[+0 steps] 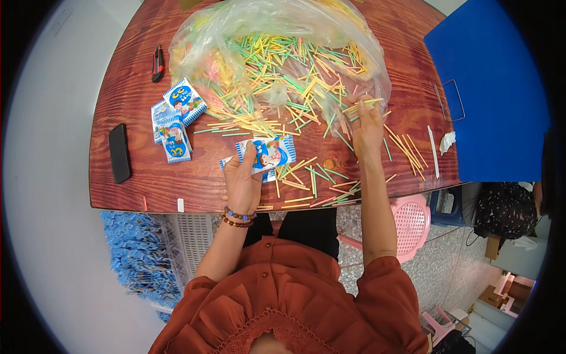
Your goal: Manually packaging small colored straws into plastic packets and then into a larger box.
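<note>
My left hand (pixel 240 182) is closed on a small blue-and-white packet (pixel 275 154), its thumb pressed on the top face. Part of another packet shows beneath it. At the right side of a large clear plastic bag (pixel 277 17), my right hand (pixel 369 131) has its fingers curled round a few thin pastel sticks (pixel 368 102). Yellow, green and pink sticks (pixel 271 53) fill the opened bag. Loose sticks (pixel 315 177) lie scattered on the table in front of it. Several similar packets (pixel 185 99) rest in a small pile to the left.
On the wooden table (pixel 141 189) lie a black phone (pixel 119 153) and a red-and-black box cutter (pixel 157 64). A blue box or panel (pixel 489 94) stands at the right edge. Below are a pink stool (pixel 410 227) and a heap of blue packets (pixel 138 253) beside a white crate (pixel 191 239).
</note>
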Tool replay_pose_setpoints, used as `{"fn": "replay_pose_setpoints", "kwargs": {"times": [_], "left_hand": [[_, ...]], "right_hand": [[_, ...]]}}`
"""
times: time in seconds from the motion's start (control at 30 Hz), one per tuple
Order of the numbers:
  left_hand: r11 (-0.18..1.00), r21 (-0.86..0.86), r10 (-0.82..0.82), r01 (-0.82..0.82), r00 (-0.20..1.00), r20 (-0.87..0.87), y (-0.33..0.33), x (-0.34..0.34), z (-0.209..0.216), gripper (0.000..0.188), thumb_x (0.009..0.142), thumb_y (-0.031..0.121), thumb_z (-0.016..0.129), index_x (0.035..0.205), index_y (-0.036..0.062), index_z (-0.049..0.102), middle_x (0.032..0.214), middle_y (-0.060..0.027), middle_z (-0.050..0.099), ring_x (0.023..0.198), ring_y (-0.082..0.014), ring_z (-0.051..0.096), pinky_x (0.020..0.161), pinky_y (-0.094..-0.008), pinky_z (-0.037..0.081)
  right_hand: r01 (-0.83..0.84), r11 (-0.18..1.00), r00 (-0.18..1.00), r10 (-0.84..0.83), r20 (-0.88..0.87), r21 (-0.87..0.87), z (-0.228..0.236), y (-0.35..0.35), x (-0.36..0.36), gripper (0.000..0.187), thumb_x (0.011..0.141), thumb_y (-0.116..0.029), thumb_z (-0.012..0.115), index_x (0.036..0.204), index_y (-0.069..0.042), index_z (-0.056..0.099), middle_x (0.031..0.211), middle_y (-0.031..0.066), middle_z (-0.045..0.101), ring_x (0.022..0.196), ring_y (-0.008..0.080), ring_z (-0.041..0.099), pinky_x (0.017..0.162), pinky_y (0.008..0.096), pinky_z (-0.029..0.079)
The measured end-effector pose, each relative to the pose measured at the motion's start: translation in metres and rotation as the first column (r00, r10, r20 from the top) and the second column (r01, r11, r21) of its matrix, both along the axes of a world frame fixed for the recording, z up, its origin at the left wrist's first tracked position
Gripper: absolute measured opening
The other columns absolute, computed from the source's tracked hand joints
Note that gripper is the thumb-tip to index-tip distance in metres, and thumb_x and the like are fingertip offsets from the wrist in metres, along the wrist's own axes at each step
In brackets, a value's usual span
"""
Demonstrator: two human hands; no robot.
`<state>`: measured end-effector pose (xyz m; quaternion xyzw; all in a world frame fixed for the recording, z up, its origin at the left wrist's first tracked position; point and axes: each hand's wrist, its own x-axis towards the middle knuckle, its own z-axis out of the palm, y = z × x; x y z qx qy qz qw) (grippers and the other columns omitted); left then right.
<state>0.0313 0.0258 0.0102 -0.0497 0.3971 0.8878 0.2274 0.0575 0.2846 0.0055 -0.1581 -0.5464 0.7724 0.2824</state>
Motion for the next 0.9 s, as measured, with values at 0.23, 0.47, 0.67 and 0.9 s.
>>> {"fn": "replay_pose_setpoints", "kwargs": {"times": [0.23,0.47,0.67,0.9], "left_hand": [[0.999,0.026,0.035,-0.036,0.998,0.049,0.011,-0.001,-0.003,0.028,0.098,0.028,0.054,0.101,0.0024,0.064,0.098,-0.0066,0.069,0.086,-0.0146,0.066,0.072,-0.0297,0.055],[0.993,0.067,0.099,-0.099,0.995,0.007,0.004,0.000,0.005,0.026,0.099,0.027,0.053,0.103,0.0030,0.062,0.101,-0.0067,0.068,0.089,-0.0153,0.066,0.074,-0.0296,0.054],[0.987,0.111,0.113,-0.114,0.993,0.018,0.001,-0.002,0.008,0.027,0.100,0.027,0.051,0.106,0.0024,0.060,0.102,-0.0071,0.068,0.090,-0.0156,0.066,0.074,-0.0306,0.055],[0.988,0.133,0.073,-0.073,0.997,0.006,-0.003,-0.004,-0.003,0.027,0.100,0.026,0.050,0.110,0.0017,0.058,0.105,-0.0082,0.066,0.093,-0.0163,0.065,0.080,-0.0320,0.054]], "right_hand": [[-0.126,0.950,0.921,0.005,-0.389,-0.286,0.045,-0.083,0.005,0.015,0.100,-0.007,0.044,0.112,-0.002,0.050,0.105,0.0122,0.062,0.118,0.0342,0.055,0.105,0.0437,0.041],[-0.145,0.968,0.853,0.017,-0.521,-0.205,0.051,-0.144,0.000,0.014,0.101,-0.011,0.042,0.114,-0.007,0.046,0.108,0.0157,0.059,0.121,0.0346,0.051,0.104,0.0456,0.039],[-0.069,0.995,0.923,0.035,-0.382,-0.075,0.044,-0.157,0.000,0.013,0.101,-0.011,0.042,0.113,-0.007,0.043,0.108,0.0181,0.058,0.121,0.0339,0.050,0.103,0.0452,0.038],[-0.180,0.981,0.922,0.141,-0.360,-0.077,0.040,-0.153,-0.003,0.014,0.101,-0.012,0.043,0.113,-0.006,0.042,0.118,0.0228,0.057,0.126,0.0329,0.047,0.105,0.0441,0.036]]}}
